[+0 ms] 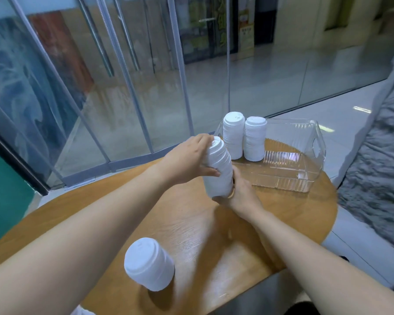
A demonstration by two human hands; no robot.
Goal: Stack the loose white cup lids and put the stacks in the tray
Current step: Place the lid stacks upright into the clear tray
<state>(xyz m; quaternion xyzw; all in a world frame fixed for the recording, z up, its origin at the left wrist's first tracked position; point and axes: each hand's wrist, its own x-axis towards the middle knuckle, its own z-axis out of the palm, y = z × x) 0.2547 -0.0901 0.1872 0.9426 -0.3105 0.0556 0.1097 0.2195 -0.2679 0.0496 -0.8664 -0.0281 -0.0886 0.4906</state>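
A: Round wooden table (191, 223), light brown grain, blurred in the near middle. Behind it, glass wall panels (123, 76) with metal frames; through the glass, a pale glossy floor (271, 71) and a dark doorway. Grey textured fabric (378, 155) fills the right edge.

B: Tray position?

A: Clear plastic tray (314, 155) sits at the far right part of the table, ribbed walls, cut-out handle in its right end. Two upright stacks of white lids stand in its left end, just beside each other: left tray stack (233, 137), right tray stack (254, 139). Whether they touch, cannot tell.

B: Hands?

A: Both clamped on a third tall lid stack (218, 169), held tilted above the table, just in front of the tray's near left corner. Left hand (189, 160) wraps the upper part, fingers over the top lid, thumb on the near side. Right hand (239, 194) grips the lower end from below and the right.

B: Anything else on the surface?

A: One short lid stack (149, 264), near the front edge, between the forearms, well apart from the tray.
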